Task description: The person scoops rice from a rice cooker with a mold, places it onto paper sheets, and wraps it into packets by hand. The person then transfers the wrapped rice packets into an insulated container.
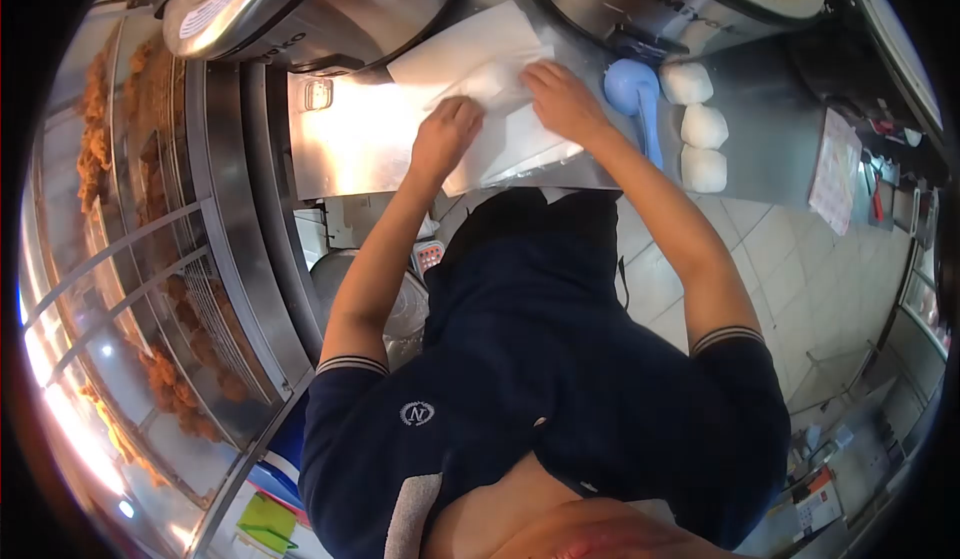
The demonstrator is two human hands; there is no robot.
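Left of the blue scoop (634,91), left hand (447,139) and right hand (566,105) grip opposite sides of white paper (489,81), seemingly to secure the fold; three white bundles (704,127) line the scoop's right, likely for working room

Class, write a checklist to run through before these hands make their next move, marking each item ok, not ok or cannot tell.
1. Left hand at the white paper: ok, fingers on the side nearer the body.
2. Right hand at the paper: ok, fingers near its right edge.
3. Paper fully folded up: not ok, part spreads flat beyond the hands.
4. Blue scoop clear of the hands: ok, it lies to their right.
5. Three white bundles untouched: ok.
6. Tightness of the grip: cannot tell.
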